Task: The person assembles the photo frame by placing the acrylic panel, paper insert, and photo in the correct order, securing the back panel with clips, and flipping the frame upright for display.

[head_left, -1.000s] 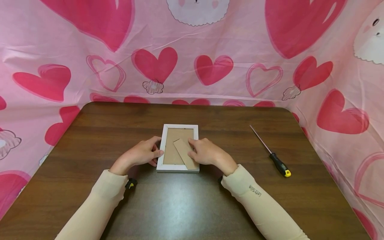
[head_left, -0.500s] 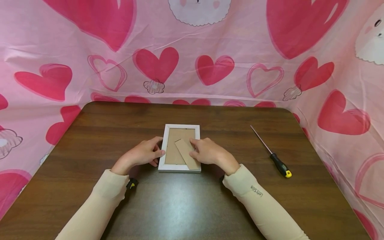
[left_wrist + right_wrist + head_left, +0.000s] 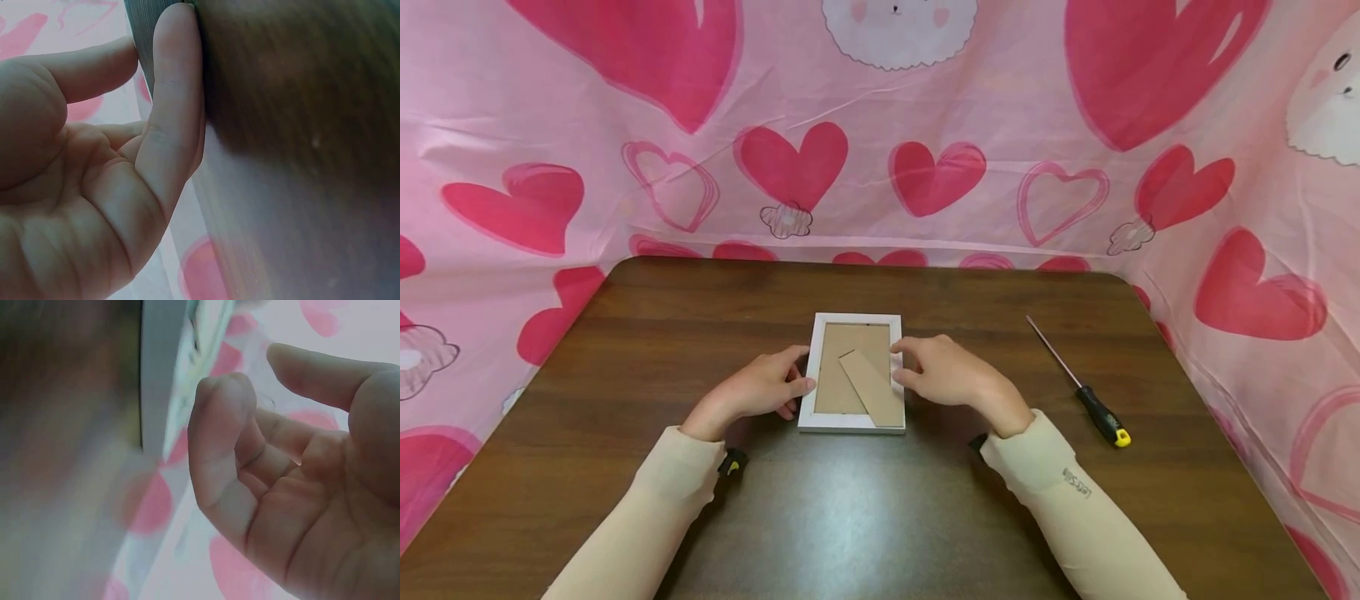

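A white picture frame [image 3: 810, 392] lies back side up on the table, its brown backing board [image 3: 837, 337] facing up. On that board a cardboard stand leg [image 3: 871, 387] slants toward the lower right corner. My left hand [image 3: 758, 386] pinches the left edge of the frame, thumb on top and fingers along the side. In the left wrist view the frame's edge [image 3: 142, 47] runs between thumb and finger. My right hand [image 3: 951, 372] hovers at the right edge with fingers loosely bent. The right wrist view shows a gap between its fingertips and the frame's side [image 3: 164, 375].
To the right lies a screwdriver [image 3: 1099, 414] with a black and yellow handle, its shaft pointing away to the upper left. The brown wooden table [image 3: 850, 517] is bordered by pink heart-patterned cloth [image 3: 865, 108] at the back and both sides.
My right hand has drawn back to the right, off the stand leg, which now shows more fully. The left hand has kept its hold on the frame's left edge.
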Demonstrator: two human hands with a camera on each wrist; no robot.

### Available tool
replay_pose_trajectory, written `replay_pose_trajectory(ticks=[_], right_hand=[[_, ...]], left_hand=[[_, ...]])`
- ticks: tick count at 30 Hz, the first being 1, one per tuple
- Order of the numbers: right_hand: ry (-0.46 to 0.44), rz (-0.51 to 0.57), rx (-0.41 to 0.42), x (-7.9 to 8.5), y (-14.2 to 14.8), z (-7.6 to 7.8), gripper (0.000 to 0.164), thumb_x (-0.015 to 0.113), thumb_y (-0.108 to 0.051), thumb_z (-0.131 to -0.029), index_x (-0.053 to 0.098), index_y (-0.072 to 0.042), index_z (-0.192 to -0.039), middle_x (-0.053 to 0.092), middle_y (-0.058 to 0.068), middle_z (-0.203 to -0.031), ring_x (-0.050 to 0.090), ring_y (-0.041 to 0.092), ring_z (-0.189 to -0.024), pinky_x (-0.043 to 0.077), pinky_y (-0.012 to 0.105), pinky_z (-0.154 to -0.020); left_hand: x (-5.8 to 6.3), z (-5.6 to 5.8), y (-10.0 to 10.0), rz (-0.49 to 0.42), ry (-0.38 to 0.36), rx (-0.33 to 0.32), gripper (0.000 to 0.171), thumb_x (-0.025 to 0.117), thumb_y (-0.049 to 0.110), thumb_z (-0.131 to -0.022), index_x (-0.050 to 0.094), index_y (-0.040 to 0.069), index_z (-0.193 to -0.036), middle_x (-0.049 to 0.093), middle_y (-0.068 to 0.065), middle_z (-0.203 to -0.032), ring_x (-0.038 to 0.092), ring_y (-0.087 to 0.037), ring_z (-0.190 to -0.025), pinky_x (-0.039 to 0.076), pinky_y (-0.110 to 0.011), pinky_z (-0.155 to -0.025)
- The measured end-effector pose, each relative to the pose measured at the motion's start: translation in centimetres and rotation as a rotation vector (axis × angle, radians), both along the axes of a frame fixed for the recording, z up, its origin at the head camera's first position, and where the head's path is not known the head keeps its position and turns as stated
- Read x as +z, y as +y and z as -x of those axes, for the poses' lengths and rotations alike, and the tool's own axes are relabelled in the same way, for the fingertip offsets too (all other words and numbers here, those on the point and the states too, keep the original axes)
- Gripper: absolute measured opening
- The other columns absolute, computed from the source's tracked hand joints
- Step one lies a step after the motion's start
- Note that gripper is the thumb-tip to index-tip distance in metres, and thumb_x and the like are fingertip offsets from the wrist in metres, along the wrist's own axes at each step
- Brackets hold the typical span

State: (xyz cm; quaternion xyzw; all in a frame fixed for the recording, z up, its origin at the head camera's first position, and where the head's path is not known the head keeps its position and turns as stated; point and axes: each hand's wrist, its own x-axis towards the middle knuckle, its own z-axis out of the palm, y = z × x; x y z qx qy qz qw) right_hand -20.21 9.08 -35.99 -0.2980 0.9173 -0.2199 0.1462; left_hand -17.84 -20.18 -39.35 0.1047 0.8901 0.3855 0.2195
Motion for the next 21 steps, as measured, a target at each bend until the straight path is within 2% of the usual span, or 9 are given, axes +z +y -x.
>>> replay_pose_trajectory(ticks=[3,4,5,7,11,12,15,21], right_hand=[[0.06,0.01,-0.023,1.2,3.0,-0.2,0.023,0.061,-0.026,-0.094,0.061,-0.013,-0.113,0.057,-0.003,-0.071,0.051,0.012,-0.06,0.047,0.033,-0.058],[0.081,0.008,-0.034,1.5,4.2,-0.2,0.018,0.062,-0.025,-0.094,0.061,-0.014,-0.108,0.057,-0.004,-0.071,0.051,0.012,-0.062,0.047,0.035,-0.059],[0.109,0.0,-0.043,1.7,5.4,-0.1,0.014,0.062,-0.024,-0.094,0.061,-0.014,-0.103,0.057,-0.005,-0.071,0.052,0.012,-0.063,0.049,0.038,-0.069],[0.141,-0.019,-0.076,2.0,8.1,0.0,0.009,0.063,-0.023,-0.093,0.06,-0.015,-0.097,0.057,-0.005,-0.071,0.051,0.013,-0.064,0.048,0.04,-0.069],[0.185,-0.092,-0.158,2.0,13.4,0.1,0.01,0.064,-0.022,-0.092,0.059,-0.013,-0.093,0.054,-0.003,-0.068,0.05,0.015,-0.063,0.047,0.039,-0.066],[0.193,-0.112,-0.179,1.9,14.6,0.1,0.011,0.064,-0.021,-0.091,0.058,-0.012,-0.092,0.054,-0.003,-0.069,0.05,0.015,-0.063,0.044,0.036,-0.059],[0.209,-0.166,-0.229,1.3,17.6,-0.1,0.015,0.066,-0.021,-0.089,0.058,-0.009,-0.092,0.056,-0.001,-0.073,0.052,0.018,-0.067,0.046,0.038,-0.062],[0.177,-0.23,-0.271,-0.5,20.9,-1.0,0.028,0.069,-0.028,-0.088,0.056,-0.003,-0.092,0.057,0.003,-0.078,0.054,0.022,-0.071,0.048,0.044,-0.062]], left_hand=[[-0.1,0.1,0.1,0.008,-0.001,-0.002,0.064,0.062,0.021,-0.094,0.028,0.005,-0.145,0.055,-0.014,-0.095,0.061,-0.02,-0.065,0.057,-0.033,-0.062],[-0.1,0.1,0.1,0.011,0.002,-0.007,0.064,0.062,0.021,-0.094,0.028,0.004,-0.145,0.055,-0.014,-0.095,0.061,-0.021,-0.065,0.057,-0.033,-0.062],[-0.1,0.1,0.1,0.014,-0.002,0.0,0.064,0.063,0.022,-0.094,0.028,0.005,-0.145,0.055,-0.014,-0.095,0.061,-0.021,-0.065,0.057,-0.033,-0.062],[-0.1,0.1,0.0,0.018,-0.003,0.005,0.064,0.063,0.021,-0.094,0.028,0.005,-0.145,0.055,-0.014,-0.095,0.061,-0.021,-0.065,0.056,-0.033,-0.061],[-0.1,0.0,0.0,0.015,-0.005,0.003,0.064,0.063,0.021,-0.094,0.029,0.006,-0.146,0.056,-0.013,-0.094,0.061,-0.021,-0.065,0.056,-0.033,-0.062],[-0.1,0.0,0.0,0.016,-0.001,0.0,0.064,0.063,0.022,-0.094,0.028,0.005,-0.146,0.056,-0.013,-0.094,0.061,-0.021,-0.065,0.056,-0.033,-0.062],[-0.1,-0.1,0.0,0.02,0.002,-0.003,0.064,0.062,0.022,-0.095,0.028,0.005,-0.146,0.057,-0.013,-0.094,0.061,-0.021,-0.065,0.056,-0.033,-0.062],[0.0,-0.1,0.1,0.021,0.007,-0.004,0.064,0.062,0.023,-0.094,0.028,0.006,-0.146,0.057,-0.012,-0.093,0.061,-0.021,-0.066,0.056,-0.033,-0.061]])
